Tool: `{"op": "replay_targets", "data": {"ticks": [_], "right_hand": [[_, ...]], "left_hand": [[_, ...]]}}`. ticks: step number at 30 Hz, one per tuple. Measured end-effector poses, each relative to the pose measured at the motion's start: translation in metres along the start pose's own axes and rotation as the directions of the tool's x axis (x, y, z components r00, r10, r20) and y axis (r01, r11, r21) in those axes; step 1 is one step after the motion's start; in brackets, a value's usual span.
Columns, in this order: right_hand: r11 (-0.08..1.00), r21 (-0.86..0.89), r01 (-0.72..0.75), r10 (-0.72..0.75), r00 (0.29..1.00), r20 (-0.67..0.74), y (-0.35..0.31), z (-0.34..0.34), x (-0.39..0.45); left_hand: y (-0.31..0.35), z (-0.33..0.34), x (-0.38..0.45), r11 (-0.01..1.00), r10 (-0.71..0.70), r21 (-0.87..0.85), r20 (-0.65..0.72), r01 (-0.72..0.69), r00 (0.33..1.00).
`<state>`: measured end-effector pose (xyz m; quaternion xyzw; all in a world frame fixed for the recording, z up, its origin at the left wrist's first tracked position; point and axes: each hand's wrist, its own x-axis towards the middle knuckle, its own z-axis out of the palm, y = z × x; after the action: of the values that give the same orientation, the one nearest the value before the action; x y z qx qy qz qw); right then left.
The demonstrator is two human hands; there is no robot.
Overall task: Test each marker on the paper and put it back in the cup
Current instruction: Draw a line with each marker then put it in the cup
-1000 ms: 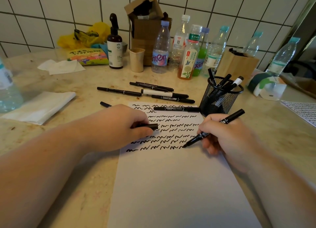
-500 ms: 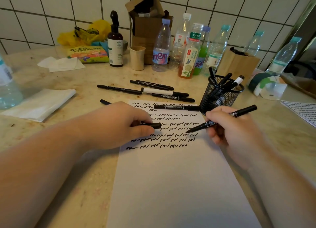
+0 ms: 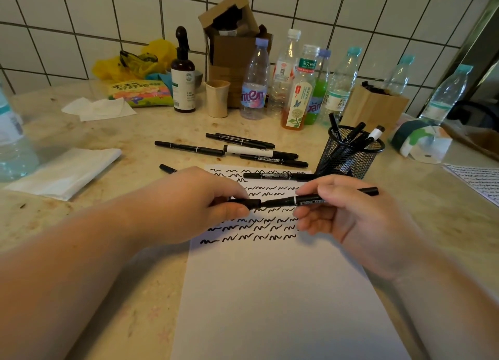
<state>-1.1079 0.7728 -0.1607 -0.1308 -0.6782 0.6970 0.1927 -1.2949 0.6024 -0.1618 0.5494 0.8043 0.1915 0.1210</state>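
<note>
I was recapping: my right hand (image 3: 348,219) pinched the marker (image 3: 310,199) above the paper (image 3: 270,292), left hand (image 3: 199,205) gripping the cap (image 3: 249,203). Next, seat it, then the cup (image 3: 348,154).

Black wire-mesh cup (image 3: 348,157), matt paper (image 3: 270,292).
</note>
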Motion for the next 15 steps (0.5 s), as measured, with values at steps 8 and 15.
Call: {"op": "replay_targets", "data": {"ticks": [8, 15], "right_hand": [[0.998, -0.052, -0.035, 0.035, 0.999, -0.018, 0.0003, 0.0046, 0.0007], [0.993, -0.036, -0.114, 0.113, 0.993, -0.011, 0.0010, 0.0042, 0.0010]], "left_hand": [[0.0028, 0.0021, 0.0015, 1.000, 0.010, -0.002, -0.066, -0.010, 0.998], [0.0064, 0.0020, 0.0022, 0.995, 0.050, 0.091, -0.077, -0.043, 0.996]]}}
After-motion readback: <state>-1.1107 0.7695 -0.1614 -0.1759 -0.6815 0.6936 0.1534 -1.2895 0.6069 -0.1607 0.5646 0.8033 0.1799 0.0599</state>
